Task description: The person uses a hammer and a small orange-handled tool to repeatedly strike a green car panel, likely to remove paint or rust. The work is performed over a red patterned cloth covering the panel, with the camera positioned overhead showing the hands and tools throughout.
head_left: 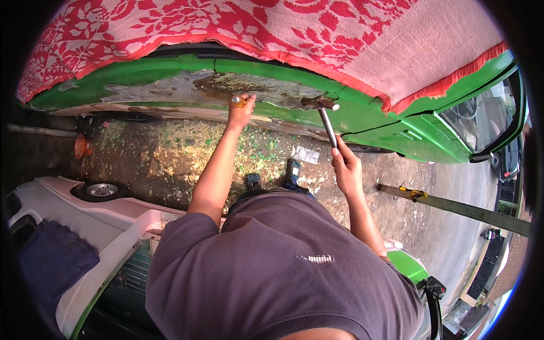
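My left hand (241, 113) is closed around the amber handle (239, 101) of a tool, perhaps a chisel or screwdriver. Its blade end is hidden from me. That hand is up against the green car body panel (187, 88), where paint is stripped to grey and brown patches. To the right, my right hand (347, 167) grips a hammer (328, 127) by its metal-looking shaft. The rusty hammer head (319, 103) points up in front of the panel, apart from the left hand's tool; whether it touches the panel I cannot tell.
A red-and-white patterned cloth (317, 34) covers the upper car. Green and pale paint chips litter the ground (164, 147) around my feet. Behind me on the left stands a pale car (85, 198). An orange pot (83, 147) and a long post (453, 205) flank the spot.
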Demonstrator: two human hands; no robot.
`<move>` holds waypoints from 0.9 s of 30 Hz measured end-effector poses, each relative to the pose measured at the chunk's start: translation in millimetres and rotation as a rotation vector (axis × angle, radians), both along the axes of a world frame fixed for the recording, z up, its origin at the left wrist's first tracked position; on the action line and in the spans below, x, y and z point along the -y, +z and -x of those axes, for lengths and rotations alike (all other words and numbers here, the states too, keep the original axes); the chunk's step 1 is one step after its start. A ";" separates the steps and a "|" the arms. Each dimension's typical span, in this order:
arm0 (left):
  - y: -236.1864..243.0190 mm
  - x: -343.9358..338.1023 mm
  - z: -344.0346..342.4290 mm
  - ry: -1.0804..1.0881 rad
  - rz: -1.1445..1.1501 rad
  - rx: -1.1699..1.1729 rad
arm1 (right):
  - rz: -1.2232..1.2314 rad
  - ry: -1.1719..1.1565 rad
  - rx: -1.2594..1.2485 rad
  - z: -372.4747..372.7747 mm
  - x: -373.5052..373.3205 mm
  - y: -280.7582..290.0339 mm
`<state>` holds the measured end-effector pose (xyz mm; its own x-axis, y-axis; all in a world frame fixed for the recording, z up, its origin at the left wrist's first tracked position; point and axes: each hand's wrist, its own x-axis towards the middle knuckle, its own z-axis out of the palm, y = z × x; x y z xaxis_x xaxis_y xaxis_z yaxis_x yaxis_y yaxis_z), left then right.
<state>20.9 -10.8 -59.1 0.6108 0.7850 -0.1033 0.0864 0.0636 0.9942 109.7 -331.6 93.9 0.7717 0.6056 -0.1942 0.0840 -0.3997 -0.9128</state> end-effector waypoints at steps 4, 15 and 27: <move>-8.9 16.0 -3.2 0.146 0.003 0.117 | 0.027 0.008 -0.018 -8.5 2.6 4.3; -25.7 51.6 22.3 -0.002 -0.224 0.121 | -0.010 0.075 0.001 -37.8 -21.1 2.9; -11.1 -7.1 12.0 0.004 -0.026 0.157 | 0.047 0.179 -0.029 -46.2 -34.0 11.4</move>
